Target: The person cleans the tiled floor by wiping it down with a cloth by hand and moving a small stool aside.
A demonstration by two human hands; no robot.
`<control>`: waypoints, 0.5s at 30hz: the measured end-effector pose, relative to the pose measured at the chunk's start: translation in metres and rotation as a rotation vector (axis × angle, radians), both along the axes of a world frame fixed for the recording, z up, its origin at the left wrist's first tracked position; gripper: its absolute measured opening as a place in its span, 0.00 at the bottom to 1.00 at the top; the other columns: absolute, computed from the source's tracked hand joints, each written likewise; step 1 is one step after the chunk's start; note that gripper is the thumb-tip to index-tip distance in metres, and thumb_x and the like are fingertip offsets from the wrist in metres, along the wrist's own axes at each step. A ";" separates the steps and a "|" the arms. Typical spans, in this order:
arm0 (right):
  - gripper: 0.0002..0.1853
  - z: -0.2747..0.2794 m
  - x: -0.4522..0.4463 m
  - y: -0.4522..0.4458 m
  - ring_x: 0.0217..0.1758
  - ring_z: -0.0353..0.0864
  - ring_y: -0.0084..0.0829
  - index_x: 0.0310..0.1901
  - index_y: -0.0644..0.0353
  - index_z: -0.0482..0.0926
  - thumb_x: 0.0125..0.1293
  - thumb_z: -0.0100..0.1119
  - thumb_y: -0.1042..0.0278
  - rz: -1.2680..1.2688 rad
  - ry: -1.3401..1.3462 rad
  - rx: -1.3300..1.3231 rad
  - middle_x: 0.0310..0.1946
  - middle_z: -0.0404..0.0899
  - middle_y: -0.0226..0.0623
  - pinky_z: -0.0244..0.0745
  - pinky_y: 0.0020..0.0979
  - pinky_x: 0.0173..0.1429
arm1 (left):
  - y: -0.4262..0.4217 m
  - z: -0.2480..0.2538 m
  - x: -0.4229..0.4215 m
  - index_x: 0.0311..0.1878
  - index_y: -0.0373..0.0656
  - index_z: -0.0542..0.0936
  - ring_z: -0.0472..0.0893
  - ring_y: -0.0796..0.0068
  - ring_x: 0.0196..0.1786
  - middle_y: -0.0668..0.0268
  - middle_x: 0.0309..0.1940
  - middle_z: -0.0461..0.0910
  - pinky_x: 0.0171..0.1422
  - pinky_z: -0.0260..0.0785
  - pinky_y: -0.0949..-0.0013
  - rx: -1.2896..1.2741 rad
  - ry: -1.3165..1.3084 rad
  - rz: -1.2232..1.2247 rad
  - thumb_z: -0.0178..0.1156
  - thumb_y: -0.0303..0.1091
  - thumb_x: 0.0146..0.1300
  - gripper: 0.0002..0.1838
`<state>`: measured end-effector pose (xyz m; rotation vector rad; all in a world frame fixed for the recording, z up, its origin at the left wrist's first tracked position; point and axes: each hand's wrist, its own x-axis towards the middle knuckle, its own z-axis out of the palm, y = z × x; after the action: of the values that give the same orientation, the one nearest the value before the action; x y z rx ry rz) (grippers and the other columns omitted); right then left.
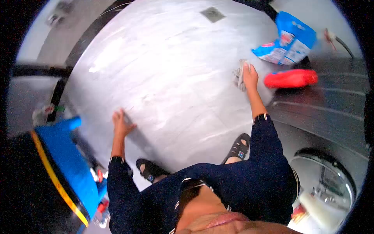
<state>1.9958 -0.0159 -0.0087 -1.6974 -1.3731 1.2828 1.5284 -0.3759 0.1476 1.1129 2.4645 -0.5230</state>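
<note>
My right hand (pixel 250 77) reaches out over the pale marbled floor (pixel 175 78), its fingers closed on a small greyish-white crumpled rag (pixel 241 78) with dark marks. Motion blurs the rag, and part of it is hidden by the fingers. Just to the right of that hand lies a bright red packet or bottle (pixel 291 78); its kind is not clear. Beyond it stands a blue and white plastic bag (pixel 292 43) with printing on it. My left hand (pixel 122 125) is held over the floor on the left, fingers apart and nothing in it.
A square floor drain (pixel 213 14) is set into the far floor. Dark ridged panelling (pixel 323 97) runs along the right, with a round mirror-like object (pixel 325 187) below it. On the left is a blue item (pixel 70 156) beside a yellow-striped dark edge (pixel 54 171).
</note>
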 end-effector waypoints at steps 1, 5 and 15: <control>0.21 -0.017 0.017 0.010 0.48 0.78 0.46 0.54 0.61 0.74 0.66 0.53 0.55 0.074 -0.249 0.183 0.46 0.77 0.49 0.72 0.41 0.52 | -0.008 0.004 -0.003 0.73 0.44 0.49 0.46 0.39 0.73 0.39 0.71 0.46 0.75 0.45 0.50 0.040 -0.034 0.033 0.78 0.45 0.36 0.63; 0.27 -0.088 0.037 0.006 0.60 0.69 0.47 0.63 0.55 0.65 0.64 0.53 0.56 0.170 -0.741 0.380 0.58 0.69 0.49 0.66 0.47 0.59 | -0.009 0.029 -0.004 0.74 0.44 0.46 0.45 0.32 0.72 0.38 0.72 0.42 0.73 0.51 0.47 -0.108 0.053 0.141 0.79 0.40 0.33 0.65; 0.08 0.003 -0.175 -0.125 0.36 0.77 0.37 0.37 0.56 0.75 0.54 0.51 0.74 0.556 -0.275 0.935 0.33 0.76 0.37 0.72 0.40 0.39 | 0.007 0.037 -0.032 0.74 0.45 0.45 0.45 0.33 0.72 0.39 0.72 0.42 0.73 0.51 0.48 -0.124 0.068 0.173 0.79 0.38 0.32 0.66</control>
<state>1.8209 -0.1408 -0.0059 -0.8719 -2.2353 0.4563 1.4965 -0.3692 0.1848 0.8378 2.5182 -0.6593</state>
